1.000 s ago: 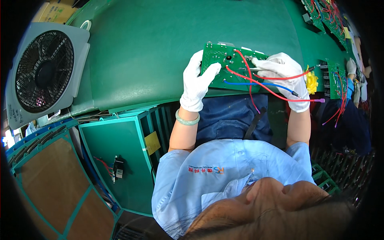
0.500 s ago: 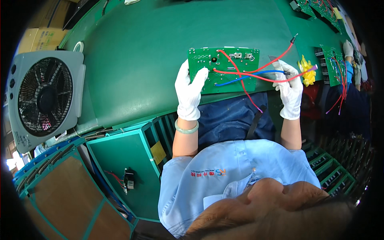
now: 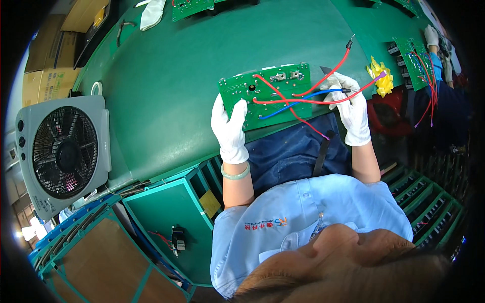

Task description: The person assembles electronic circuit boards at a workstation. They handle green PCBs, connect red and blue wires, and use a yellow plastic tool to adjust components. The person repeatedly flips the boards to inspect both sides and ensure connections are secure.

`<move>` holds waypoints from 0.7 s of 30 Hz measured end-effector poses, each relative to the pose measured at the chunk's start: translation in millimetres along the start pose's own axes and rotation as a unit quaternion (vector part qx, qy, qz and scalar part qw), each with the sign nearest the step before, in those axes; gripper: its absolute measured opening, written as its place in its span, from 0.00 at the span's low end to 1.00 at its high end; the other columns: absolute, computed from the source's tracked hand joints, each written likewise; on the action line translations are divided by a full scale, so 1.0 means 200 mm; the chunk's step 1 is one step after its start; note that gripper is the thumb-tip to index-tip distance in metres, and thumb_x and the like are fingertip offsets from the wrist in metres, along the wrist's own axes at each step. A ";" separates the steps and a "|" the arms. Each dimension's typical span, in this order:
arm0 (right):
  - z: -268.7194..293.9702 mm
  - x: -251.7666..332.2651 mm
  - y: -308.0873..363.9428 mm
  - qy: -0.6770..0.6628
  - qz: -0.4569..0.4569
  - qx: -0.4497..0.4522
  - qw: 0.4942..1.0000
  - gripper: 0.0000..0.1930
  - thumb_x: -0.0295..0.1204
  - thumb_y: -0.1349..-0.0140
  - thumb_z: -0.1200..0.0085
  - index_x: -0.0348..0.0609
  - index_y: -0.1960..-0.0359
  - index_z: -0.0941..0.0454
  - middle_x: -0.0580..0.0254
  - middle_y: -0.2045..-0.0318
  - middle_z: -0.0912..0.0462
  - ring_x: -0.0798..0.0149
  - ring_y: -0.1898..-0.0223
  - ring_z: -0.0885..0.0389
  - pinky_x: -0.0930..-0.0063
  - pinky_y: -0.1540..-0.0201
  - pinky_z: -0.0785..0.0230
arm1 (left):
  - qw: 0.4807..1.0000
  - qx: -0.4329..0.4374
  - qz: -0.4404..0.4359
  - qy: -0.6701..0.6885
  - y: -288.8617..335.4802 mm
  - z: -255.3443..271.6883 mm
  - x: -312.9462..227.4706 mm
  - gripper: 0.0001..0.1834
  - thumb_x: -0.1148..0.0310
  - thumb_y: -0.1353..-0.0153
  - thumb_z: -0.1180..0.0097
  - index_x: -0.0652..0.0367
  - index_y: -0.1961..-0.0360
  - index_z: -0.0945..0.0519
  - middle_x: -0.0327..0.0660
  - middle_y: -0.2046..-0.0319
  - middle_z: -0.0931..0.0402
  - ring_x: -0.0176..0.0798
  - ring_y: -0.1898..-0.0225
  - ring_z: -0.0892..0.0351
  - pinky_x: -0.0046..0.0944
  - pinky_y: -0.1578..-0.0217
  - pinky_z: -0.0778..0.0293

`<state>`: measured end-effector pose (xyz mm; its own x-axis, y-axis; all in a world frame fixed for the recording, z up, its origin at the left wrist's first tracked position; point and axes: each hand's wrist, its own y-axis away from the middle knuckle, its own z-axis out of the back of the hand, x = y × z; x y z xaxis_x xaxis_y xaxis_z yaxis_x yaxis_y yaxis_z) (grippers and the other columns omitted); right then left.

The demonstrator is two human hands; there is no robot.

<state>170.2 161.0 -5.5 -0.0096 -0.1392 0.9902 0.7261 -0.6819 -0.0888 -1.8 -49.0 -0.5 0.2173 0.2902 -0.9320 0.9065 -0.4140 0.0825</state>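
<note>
A green circuit board [image 3: 283, 103] is held above the near edge of the green table, its face with red and blue wires turned up. My left hand [image 3: 230, 126], in a white glove, grips the board's left end, thumb on top. Two long red wires and a short blue wire [image 3: 308, 97] stretch right from the board; another red wire [image 3: 310, 129] hangs toward my lap. My right hand [image 3: 349, 111], also gloved, is closed at the right of the board, by the wire ends. From its fingers a flat grey pointed tool [image 3: 326, 70] sticks out; its kind is unclear.
A grey box fan [image 3: 65, 151] stands at the left, near a tape roll [image 3: 97, 88] and cardboard boxes [image 3: 55, 83]. A yellow bundle [image 3: 380, 76] lies right of my hand. Another wired board [image 3: 411, 63] and a co-worker's gloved hand [image 3: 432, 38] are farther right. A white glove [image 3: 151, 14] lies at the back.
The view has shifted, showing more of the table's far side. The board and both hands sit farther left in the picture, with the board tilted slightly. Both grips look the same.
</note>
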 end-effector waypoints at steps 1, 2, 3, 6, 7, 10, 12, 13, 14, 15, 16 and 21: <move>0.00 0.00 0.00 -0.014 0.004 -0.002 1.000 0.18 0.23 0.31 0.51 0.38 0.39 0.30 0.63 0.55 0.16 0.79 0.71 0.24 0.86 0.70 0.31 | 1.000 -0.002 -0.004 0.000 0.00 0.00 0.00 0.22 0.81 0.39 0.43 0.68 0.42 0.27 0.36 0.60 0.22 0.24 0.66 0.27 0.24 0.66 0.29; 0.00 -0.01 -0.01 -0.043 -0.024 0.001 0.999 0.19 0.22 0.31 0.51 0.38 0.39 0.31 0.62 0.53 0.17 0.78 0.70 0.23 0.85 0.68 0.30 | 1.000 -0.001 -0.005 0.003 0.00 0.00 0.00 0.22 0.81 0.39 0.43 0.68 0.42 0.27 0.37 0.59 0.22 0.24 0.65 0.26 0.24 0.66 0.29; 0.01 -0.01 -0.02 -0.071 -0.052 0.005 0.996 0.19 0.22 0.31 0.51 0.37 0.39 0.32 0.61 0.52 0.17 0.78 0.68 0.23 0.84 0.66 0.28 | 1.000 -0.001 -0.004 0.005 0.00 0.01 0.01 0.23 0.81 0.39 0.43 0.69 0.42 0.27 0.37 0.58 0.22 0.24 0.65 0.26 0.24 0.65 0.29; -0.03 0.03 -0.04 -0.075 -0.049 -0.023 0.996 0.20 0.20 0.32 0.50 0.37 0.38 0.33 0.58 0.48 0.20 0.76 0.64 0.23 0.82 0.58 0.28 | 1.000 -0.018 -0.003 0.003 -0.01 -0.01 0.00 0.23 0.81 0.38 0.43 0.69 0.41 0.28 0.39 0.56 0.22 0.25 0.63 0.25 0.25 0.63 0.28; -0.04 0.02 -0.05 -0.101 -0.048 -0.032 0.993 0.22 0.20 0.34 0.47 0.37 0.38 0.33 0.59 0.49 0.21 0.76 0.62 0.25 0.81 0.53 0.30 | 1.000 -0.028 -0.003 0.000 -0.02 -0.02 0.00 0.23 0.81 0.38 0.43 0.69 0.41 0.28 0.39 0.55 0.22 0.25 0.62 0.25 0.25 0.62 0.28; -0.08 -0.01 -0.06 -0.138 -0.088 -0.055 0.985 0.23 0.21 0.35 0.43 0.38 0.39 0.31 0.64 0.54 0.21 0.78 0.61 0.27 0.82 0.52 0.32 | 0.999 -0.033 -0.002 0.000 -0.03 -0.05 -0.01 0.23 0.81 0.38 0.43 0.69 0.40 0.28 0.40 0.54 0.22 0.27 0.59 0.24 0.26 0.59 0.27; -0.09 0.01 -0.05 -0.134 -0.113 -0.049 0.983 0.20 0.22 0.36 0.42 0.37 0.42 0.27 0.67 0.60 0.21 0.79 0.64 0.27 0.83 0.55 0.32 | 0.999 -0.033 0.000 0.003 -0.04 -0.05 -0.01 0.23 0.81 0.38 0.43 0.69 0.40 0.28 0.40 0.53 0.22 0.27 0.58 0.24 0.27 0.57 0.26; -0.09 0.05 -0.05 -0.123 -0.119 -0.035 0.985 0.18 0.23 0.36 0.42 0.37 0.45 0.25 0.68 0.63 0.21 0.79 0.65 0.27 0.84 0.58 0.32 | 1.000 -0.030 0.002 0.003 -0.04 -0.04 -0.01 0.23 0.80 0.38 0.43 0.69 0.40 0.28 0.40 0.53 0.22 0.28 0.57 0.24 0.27 0.56 0.26; -0.09 0.09 -0.05 -0.113 -0.124 -0.022 0.986 0.15 0.24 0.36 0.41 0.36 0.47 0.22 0.69 0.66 0.21 0.80 0.67 0.26 0.84 0.60 0.32 | 1.000 -0.027 0.004 0.003 -0.04 -0.04 -0.01 0.23 0.80 0.38 0.43 0.69 0.40 0.28 0.40 0.53 0.22 0.28 0.57 0.24 0.28 0.56 0.26; -0.08 0.10 -0.04 -0.091 -0.139 0.001 0.986 0.13 0.25 0.35 0.41 0.36 0.50 0.20 0.69 0.68 0.21 0.80 0.70 0.27 0.84 0.63 0.33 | 1.000 -0.028 0.004 0.003 -0.05 -0.04 -0.01 0.23 0.80 0.37 0.43 0.69 0.40 0.28 0.40 0.53 0.22 0.28 0.56 0.24 0.28 0.55 0.26; -0.06 0.10 -0.03 -0.068 -0.153 0.024 0.986 0.11 0.25 0.35 0.41 0.36 0.53 0.19 0.69 0.71 0.20 0.80 0.73 0.27 0.85 0.66 0.34 | 1.000 -0.029 0.005 0.002 -0.05 -0.04 -0.01 0.23 0.80 0.37 0.43 0.69 0.40 0.28 0.40 0.53 0.22 0.28 0.56 0.24 0.28 0.54 0.27; -0.12 0.09 0.08 0.026 -0.083 0.013 0.996 0.07 0.26 0.35 0.41 0.34 0.61 0.17 0.62 0.69 0.14 0.79 0.78 0.25 0.84 0.74 0.33 | 1.000 -0.002 0.005 0.031 -0.09 -0.02 0.01 0.22 0.77 0.35 0.44 0.70 0.40 0.28 0.41 0.52 0.22 0.29 0.54 0.24 0.30 0.50 0.28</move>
<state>166.1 130.0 9.1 -0.1657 -0.0640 0.9841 0.7288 -0.6803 0.0785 -16.1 -38.6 -2.6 0.2484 0.3385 -0.9076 0.9054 -0.4141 0.0934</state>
